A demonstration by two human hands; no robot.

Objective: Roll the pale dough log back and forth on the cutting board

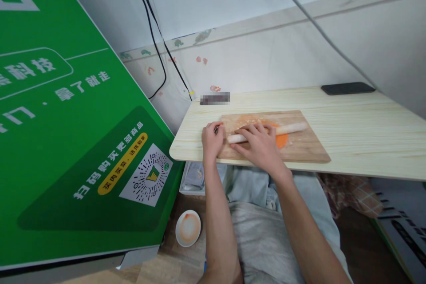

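A long pale stick (295,128), whiter at its left end, lies across the wooden cutting board (309,148); I cannot tell whether it is a peeled root or a roller. My right hand (261,144) is closed over its middle, fingers on the far side and thumb on the near side. At the board's left edge is my left hand (213,141), its fingers curled in. Something small and dark shows between its thumb and fingers, too hidden to name. An orange patch (282,140) shows beside the stick, and pale and orange bits are scattered behind my right hand.
The board rests on a pale wood-grain table (366,133). A black phone-like slab (348,88) lies at the back right, a blurred dark object (214,98) at the back left. A large green panel (83,142) stands left. Below is a stained white bowl (188,228).
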